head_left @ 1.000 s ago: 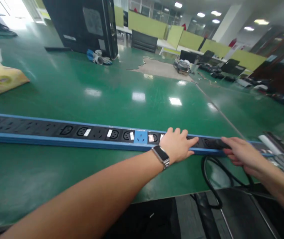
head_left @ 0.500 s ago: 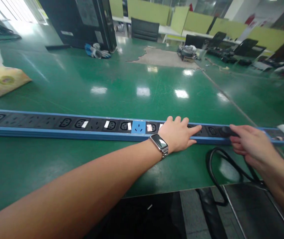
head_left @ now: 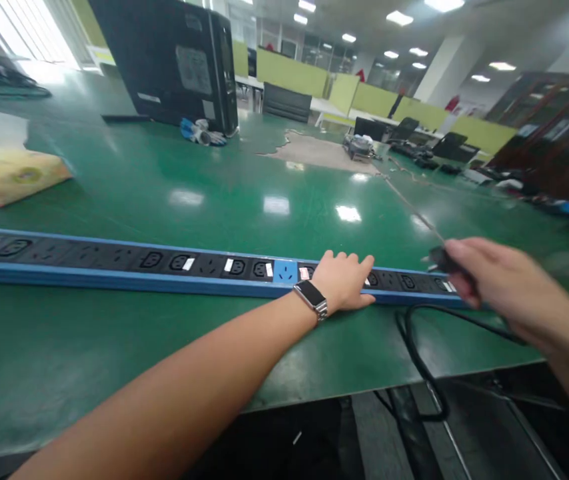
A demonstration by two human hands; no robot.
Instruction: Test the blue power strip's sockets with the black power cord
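Observation:
A long power strip [head_left: 164, 281] with a blue rim and a row of black sockets lies across the green table. One socket [head_left: 285, 271] near its middle is blue. Just right of that, my left hand [head_left: 340, 281], with a watch at the wrist, grips across the strip, fingers over the far side and thumb on the near side. My right hand [head_left: 507, 283], blurred, pinches a black plug [head_left: 442, 260] above the strip's right part, apart from the sockets. The plug's metal prongs point left. Its black cable [head_left: 417, 357] loops down past the table's front edge.
A black computer case [head_left: 184, 67] stands at the back left, with gloves [head_left: 203, 132] beside it. A tissue pack [head_left: 19, 177] lies at far left. Beyond the plug, a grey device [head_left: 361, 145] sits by a worn patch [head_left: 309, 150]. Table's front edge runs below the strip.
The plug has come out of the strip's right end and is now lifted in my right hand. My left index finger has drawn in toward the strip. The view has tilted up.

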